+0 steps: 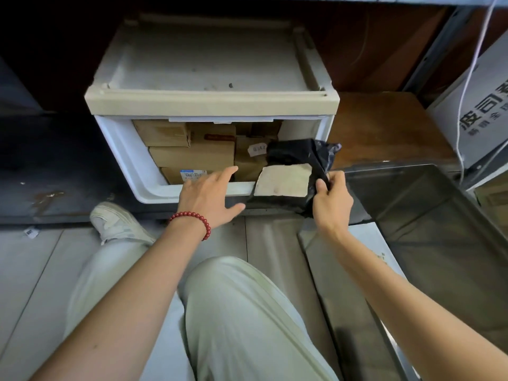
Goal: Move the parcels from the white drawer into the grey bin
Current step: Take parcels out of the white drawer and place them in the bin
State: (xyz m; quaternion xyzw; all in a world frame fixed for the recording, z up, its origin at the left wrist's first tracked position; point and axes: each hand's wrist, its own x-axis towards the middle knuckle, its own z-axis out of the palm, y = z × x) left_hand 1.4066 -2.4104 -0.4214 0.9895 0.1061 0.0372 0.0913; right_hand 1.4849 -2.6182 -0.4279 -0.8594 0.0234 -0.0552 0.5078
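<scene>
The white drawer (125, 149) is pulled out of its cream cabinet and holds several brown cardboard parcels (192, 158). My right hand (331, 200) pinches the right edge of a black plastic parcel (299, 155) with a pale label, lifted over the drawer's front right corner. My left hand (210, 193) hovers with fingers spread over the drawer's front rim, next to the black parcel, holding nothing. The grey bin (428, 215) stands to the right of the drawer, beside my right hand; I see no parcels inside it.
The cream cabinet (211, 100) sits on the floor under a shelf. A white printed carton (478, 111) and a hanging white cable (467, 86) are at the far right. My knee (233, 312) and shoe (118, 224) are in front of the drawer.
</scene>
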